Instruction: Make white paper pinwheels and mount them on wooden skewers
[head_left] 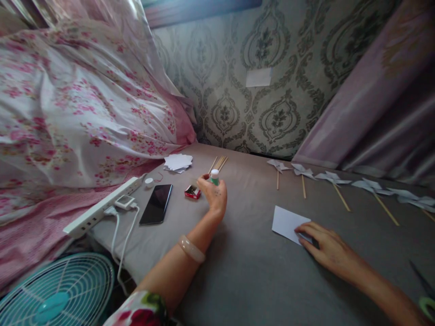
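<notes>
My left hand is closed round a glue stick with a green label and a white top, held above the table. Much of its body is hidden behind the fingers. A small open red box of dark little pieces sits just left of that hand. On the right, my right hand grips the near edge of a white sheet of paper between thumb and fingers. Beyond my left hand lie several thin wooden sticks. White paper pinwheels on sticks form a row at the right.
A black phone, a small round white lid and a white power strip with cables are on the left. A stack of white paper pieces lies farther back. A teal fan stands lower left; scissors show lower right.
</notes>
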Action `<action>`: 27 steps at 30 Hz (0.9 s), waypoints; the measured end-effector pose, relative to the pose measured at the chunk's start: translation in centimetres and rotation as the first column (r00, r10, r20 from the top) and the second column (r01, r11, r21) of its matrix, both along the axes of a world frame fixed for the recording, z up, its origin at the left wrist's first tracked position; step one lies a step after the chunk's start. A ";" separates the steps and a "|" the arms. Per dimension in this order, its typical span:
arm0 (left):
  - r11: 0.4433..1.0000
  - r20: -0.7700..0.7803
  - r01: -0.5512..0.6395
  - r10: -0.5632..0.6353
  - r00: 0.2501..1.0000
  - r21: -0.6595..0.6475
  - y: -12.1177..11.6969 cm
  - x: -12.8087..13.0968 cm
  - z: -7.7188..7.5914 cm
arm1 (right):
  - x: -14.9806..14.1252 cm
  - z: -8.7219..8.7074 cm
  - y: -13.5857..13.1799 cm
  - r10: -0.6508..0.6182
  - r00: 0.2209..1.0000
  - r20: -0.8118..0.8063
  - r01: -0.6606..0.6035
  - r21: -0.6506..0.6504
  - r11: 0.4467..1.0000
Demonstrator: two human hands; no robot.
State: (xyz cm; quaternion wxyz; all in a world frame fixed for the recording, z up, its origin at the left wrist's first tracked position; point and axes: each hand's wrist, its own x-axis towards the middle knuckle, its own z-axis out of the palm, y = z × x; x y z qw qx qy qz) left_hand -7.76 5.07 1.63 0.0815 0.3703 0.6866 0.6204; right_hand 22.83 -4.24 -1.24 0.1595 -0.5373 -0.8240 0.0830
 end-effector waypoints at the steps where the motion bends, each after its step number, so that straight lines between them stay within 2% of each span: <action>1: 0.999 -0.014 0.020 -0.020 1.000 -0.035 0.2 -0.1 -0.2 | 0.1 0.0 0.1 0.007 1.000 0.017 -0.007 0.007 1.000; 4: 0.992 -0.057 0.066 -0.073 0.996 -0.106 0.5 -0.1 -0.8 | 0.4 -0.2 0.3 0.027 0.999 0.040 -0.029 0.039 0.999; 8: 0.989 -0.090 0.090 -0.101 0.991 -0.118 0.9 -0.4 -1.1 | 0.2 0.2 0.3 0.031 0.999 0.024 -0.033 0.066 0.997; 12: 0.982 -0.092 0.138 -0.151 0.984 -0.131 1.1 -1.5 -0.9 | -0.8 2.0 -0.4 -0.024 0.997 -0.069 0.030 0.086 0.996; 15: 0.965 -0.079 0.238 -0.247 0.966 -0.108 1.1 -1.0 0.0 | -1.7 3.7 -0.8 -0.149 0.953 -0.262 0.170 0.059 0.984; 17: 0.913 -0.042 0.406 -0.404 0.914 0.048 0.4 0.7 1.1 | -2.5 4.6 -0.9 -0.256 0.845 -0.469 0.287 -0.005 0.958; 19: 0.784 0.015 0.600 -0.610 0.793 0.160 -1.2 3.4 2.6 | -3.3 5.3 -1.1 -0.309 0.646 -0.698 0.286 -0.154 0.946; 22: 0.545 0.213 0.808 -0.836 0.505 0.225 -4.4 8.0 4.5 | -4.9 6.1 -1.7 -0.312 0.296 -0.903 0.061 -0.309 0.949; 24: 0.406 0.310 0.884 -0.892 0.328 0.232 -6.3 10.5 5.3 | -5.9 6.5 -2.4 -0.318 0.102 -0.942 -0.098 -0.328 0.940; 25: 0.358 0.357 0.905 -0.896 0.263 0.231 -6.9 11.4 5.5 | -6.2 6.5 -2.8 -0.333 0.023 -0.942 -0.155 -0.333 0.930; 27: 0.326 0.429 0.916 -0.880 0.203 0.235 -7.7 12.5 5.5 | -6.6 6.3 -3.4 -0.385 -0.107 -0.917 -0.204 -0.359 0.911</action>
